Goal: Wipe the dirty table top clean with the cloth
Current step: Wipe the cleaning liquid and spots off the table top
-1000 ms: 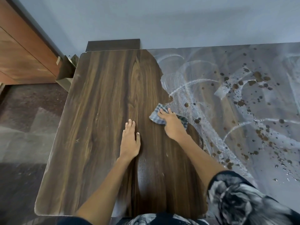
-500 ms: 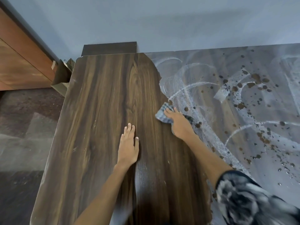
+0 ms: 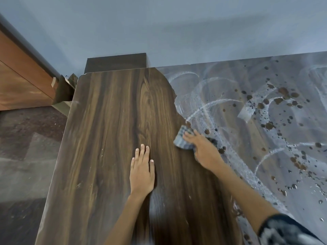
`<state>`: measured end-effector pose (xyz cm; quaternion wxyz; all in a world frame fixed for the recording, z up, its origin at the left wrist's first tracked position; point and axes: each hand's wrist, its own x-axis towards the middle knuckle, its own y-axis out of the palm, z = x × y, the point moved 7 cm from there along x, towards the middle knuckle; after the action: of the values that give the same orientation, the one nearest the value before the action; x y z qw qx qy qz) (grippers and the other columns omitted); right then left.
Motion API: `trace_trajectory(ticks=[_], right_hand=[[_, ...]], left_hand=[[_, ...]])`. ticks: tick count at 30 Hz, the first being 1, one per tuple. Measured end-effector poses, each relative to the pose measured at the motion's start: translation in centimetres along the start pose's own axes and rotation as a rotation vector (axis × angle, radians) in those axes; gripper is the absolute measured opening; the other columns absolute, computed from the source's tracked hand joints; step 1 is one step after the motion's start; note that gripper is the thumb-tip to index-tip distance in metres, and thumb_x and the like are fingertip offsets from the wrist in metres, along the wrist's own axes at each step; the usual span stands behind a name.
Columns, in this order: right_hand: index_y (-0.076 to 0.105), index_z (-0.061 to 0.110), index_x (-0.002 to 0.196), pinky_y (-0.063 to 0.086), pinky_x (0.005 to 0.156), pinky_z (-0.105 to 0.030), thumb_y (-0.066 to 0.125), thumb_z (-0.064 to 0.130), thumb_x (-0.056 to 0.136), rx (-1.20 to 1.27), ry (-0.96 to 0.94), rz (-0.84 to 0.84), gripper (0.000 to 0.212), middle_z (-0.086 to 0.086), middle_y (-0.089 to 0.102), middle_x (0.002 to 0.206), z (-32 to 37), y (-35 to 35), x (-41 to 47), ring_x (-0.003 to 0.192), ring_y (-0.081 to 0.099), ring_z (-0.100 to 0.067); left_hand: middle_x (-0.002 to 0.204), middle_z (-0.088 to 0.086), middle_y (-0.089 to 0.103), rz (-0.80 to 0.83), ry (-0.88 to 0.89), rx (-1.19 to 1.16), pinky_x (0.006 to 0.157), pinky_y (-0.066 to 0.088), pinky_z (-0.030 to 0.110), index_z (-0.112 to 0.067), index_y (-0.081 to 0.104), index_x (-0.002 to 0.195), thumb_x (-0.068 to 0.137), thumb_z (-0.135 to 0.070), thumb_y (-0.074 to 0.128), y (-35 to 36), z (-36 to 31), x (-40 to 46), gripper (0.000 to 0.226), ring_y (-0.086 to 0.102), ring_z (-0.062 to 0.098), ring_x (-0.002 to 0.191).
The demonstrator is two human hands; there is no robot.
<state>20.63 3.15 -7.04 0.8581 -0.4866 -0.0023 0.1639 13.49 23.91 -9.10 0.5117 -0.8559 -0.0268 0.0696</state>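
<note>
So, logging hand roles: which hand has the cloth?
The right hand, pressing the blue checked cloth; the left hand lies flat on bare wood.

Blue checked cloth (image 3: pixel 184 143) lies bunched on the dark wood table top (image 3: pixel 113 138), at its grey-smeared, brown-spotted part

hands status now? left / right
Left hand: open, flat on the table, holding nothing.
Right hand: open, fingers pressing the cloth onto the table.
</note>
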Motion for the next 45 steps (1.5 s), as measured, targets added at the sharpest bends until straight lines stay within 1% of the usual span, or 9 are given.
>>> trace_trajectory(ticks=[5,12,16,20,28,32,36,40,45], right_hand=[[0.033,0.024,0.143,0.011,0.117,-0.038,0.038,-0.012,0.088,0.016,0.106,-0.053,0.066,0.001,0.022,0.155,2.7,-0.3,7.8,0.144,0.010,-0.024],[0.033,0.033,0.141,-0.002,0.116,-0.024,0.043,-0.009,0.087,-0.004,-0.211,0.166,0.069,0.015,0.026,0.151,4.5,3.2,0.1,0.143,0.009,-0.007],[0.037,0.033,0.138,0.018,0.118,-0.039,0.045,-0.007,0.088,0.052,-0.013,-0.015,0.065,0.005,0.031,0.151,0.5,0.1,4.0,0.142,0.021,-0.018],[0.038,0.026,0.140,0.017,0.117,-0.038,0.037,-0.008,0.091,0.033,0.137,-0.098,0.059,-0.005,0.027,0.153,0.7,-2.0,11.9,0.142,0.019,-0.025],[0.029,0.027,0.143,0.000,0.115,-0.026,0.041,-0.008,0.090,-0.051,-0.248,0.095,0.065,0.009,0.026,0.152,4.1,0.8,5.8,0.144,0.011,-0.014],[0.035,0.024,0.141,0.009,0.117,-0.031,0.044,-0.005,0.091,0.020,-0.036,-0.076,0.058,0.005,0.031,0.149,-0.1,-2.4,8.3,0.142,0.019,-0.018],[0.031,0.021,0.144,0.011,0.118,-0.035,0.040,-0.005,0.092,-0.046,0.095,-0.132,0.058,0.000,0.026,0.153,-0.6,-3.5,16.1,0.144,0.014,-0.024],[0.028,0.026,0.145,0.016,0.117,-0.040,0.043,-0.003,0.092,-0.060,-0.016,-0.071,0.062,0.000,0.022,0.155,2.1,-1.1,17.7,0.144,0.014,-0.027],[0.033,0.021,0.142,0.001,0.113,-0.022,0.043,-0.006,0.090,-0.025,-0.211,0.004,0.060,0.006,0.032,0.150,1.9,-1.6,11.4,0.143,0.016,-0.015]], left_hand=[[0.149,-0.011,-0.002,0.005,-0.038,0.062,0.113,-0.003,0.030,-0.024,0.015,0.146,0.085,-0.049,-0.001,0.3,-0.3,0.7,0.068,-0.008,0.009,0.138],[0.152,-0.008,-0.004,0.052,-0.038,0.079,0.113,-0.004,0.033,-0.030,0.013,0.146,0.089,-0.047,0.004,0.3,-0.5,2.4,0.060,-0.012,0.012,0.138],[0.151,-0.009,-0.004,0.054,-0.027,0.078,0.113,-0.003,0.032,-0.032,0.014,0.145,0.090,-0.046,0.004,0.1,-0.4,3.4,0.058,-0.011,0.012,0.139],[0.155,-0.004,0.001,0.065,-0.047,0.069,0.115,-0.002,0.035,-0.031,0.016,0.146,0.100,-0.033,0.021,0.0,-0.7,4.6,0.046,-0.008,0.018,0.143],[0.157,-0.002,0.001,0.060,-0.055,0.072,0.115,0.000,0.037,-0.032,0.016,0.146,0.100,-0.031,0.024,-0.1,-1.3,7.1,0.046,-0.007,0.022,0.144],[0.156,-0.003,0.004,0.029,-0.032,0.119,0.113,-0.001,0.034,-0.033,0.017,0.145,0.089,-0.047,0.002,-0.1,-1.5,8.3,0.060,-0.005,0.021,0.143],[0.156,-0.001,0.005,0.027,-0.042,0.164,0.114,0.001,0.036,-0.033,0.017,0.146,0.090,-0.048,0.001,0.1,-1.9,9.7,0.059,-0.003,0.026,0.144],[0.157,0.000,0.005,0.055,-0.046,0.137,0.116,0.005,0.038,-0.032,0.016,0.146,0.100,-0.033,0.023,0.1,-2.5,12.3,0.046,-0.003,0.026,0.144],[0.157,0.001,0.006,0.061,-0.009,0.132,0.116,0.007,0.038,-0.029,0.016,0.146,0.100,-0.032,0.024,-0.5,-2.7,16.7,0.047,-0.001,0.025,0.144]])
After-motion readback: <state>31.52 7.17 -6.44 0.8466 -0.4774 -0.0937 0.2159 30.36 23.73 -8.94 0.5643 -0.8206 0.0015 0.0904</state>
